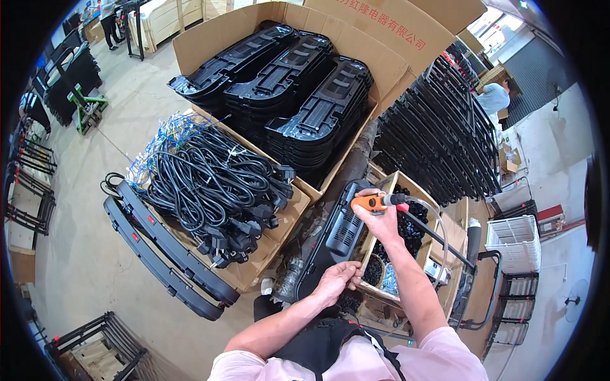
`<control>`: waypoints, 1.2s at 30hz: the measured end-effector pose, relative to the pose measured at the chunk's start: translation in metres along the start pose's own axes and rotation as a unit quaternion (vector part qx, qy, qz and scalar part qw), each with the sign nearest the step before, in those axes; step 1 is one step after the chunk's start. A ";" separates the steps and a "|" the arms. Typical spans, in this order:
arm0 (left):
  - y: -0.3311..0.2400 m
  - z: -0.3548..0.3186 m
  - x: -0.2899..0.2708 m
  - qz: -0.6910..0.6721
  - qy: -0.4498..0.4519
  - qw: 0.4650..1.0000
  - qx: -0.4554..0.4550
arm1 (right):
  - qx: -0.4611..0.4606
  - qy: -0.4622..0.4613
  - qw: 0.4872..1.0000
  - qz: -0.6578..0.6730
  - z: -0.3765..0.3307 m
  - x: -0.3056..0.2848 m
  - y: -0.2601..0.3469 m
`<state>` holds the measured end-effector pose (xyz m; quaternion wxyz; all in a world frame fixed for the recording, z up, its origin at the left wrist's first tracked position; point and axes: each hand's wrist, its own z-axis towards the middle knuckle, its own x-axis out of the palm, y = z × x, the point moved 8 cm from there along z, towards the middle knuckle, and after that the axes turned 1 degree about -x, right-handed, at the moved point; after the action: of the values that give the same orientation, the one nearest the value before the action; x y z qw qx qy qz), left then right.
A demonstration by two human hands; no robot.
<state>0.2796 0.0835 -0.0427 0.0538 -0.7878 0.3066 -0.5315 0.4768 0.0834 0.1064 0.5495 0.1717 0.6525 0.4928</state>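
Note:
In my right hand is an orange power screwdriver, with my fingers wrapped round its body and a grey hose or cable curving away to the right. The tool is above the edge between a black slotted plastic cover and a wooden parts box. My left hand is closed in a pinch at the near left corner of that box, beside the cover's lower end. Whatever its fingertips hold is too small to make out. Small dark screws lie in the nearest compartment, just beyond the left hand.
A heap of black power cords with plugs lies on cardboard at left, beside long grey curved bars. Behind it, a large cardboard box holds stacked black plastic covers. Black metal frames lean at right. Other people work farther off.

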 end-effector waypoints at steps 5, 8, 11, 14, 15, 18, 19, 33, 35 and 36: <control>0.004 -0.010 -0.014 -0.054 -0.038 0.998 -0.014 | 0.012 -0.012 1.000 0.011 0.001 -0.001 -0.007; 0.005 -0.014 -0.020 -0.078 -0.042 0.996 -0.004 | 0.017 -0.006 0.999 0.042 0.001 0.001 -0.007; 0.011 -0.018 -0.026 -0.126 -0.051 0.990 -0.027 | 0.018 -0.020 0.994 0.107 -0.018 -0.002 -0.004; 0.012 -0.023 -0.036 -0.193 -0.093 0.977 -0.006 | 0.024 -0.034 0.985 0.169 -0.063 -0.011 0.020; 0.011 -0.028 -0.037 -0.213 -0.107 0.971 -0.006 | 0.042 -0.026 0.983 0.177 -0.086 -0.016 0.024; 0.005 -0.032 -0.039 -0.263 -0.112 0.958 0.019 | 0.061 0.006 0.976 0.210 -0.140 -0.018 0.024; 0.004 -0.034 -0.040 -0.276 -0.118 0.954 0.020 | 0.065 0.021 0.975 0.210 -0.153 -0.019 0.027; 0.017 -0.044 -0.032 -0.250 -0.038 0.967 0.023 | 0.072 -0.007 0.970 0.231 -0.205 -0.026 0.020; 0.018 -0.050 -0.027 -0.252 -0.020 0.968 0.015 | 0.074 -0.004 0.970 0.230 -0.206 -0.025 0.021; 0.018 -0.052 -0.027 -0.253 -0.021 0.967 0.017 | 0.077 0.001 0.971 0.225 -0.206 -0.023 0.020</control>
<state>0.2202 0.0955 -0.0497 -0.0621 -0.8496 0.0871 -0.5165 0.2954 -0.0184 0.1170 0.4085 0.3554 0.6336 0.5526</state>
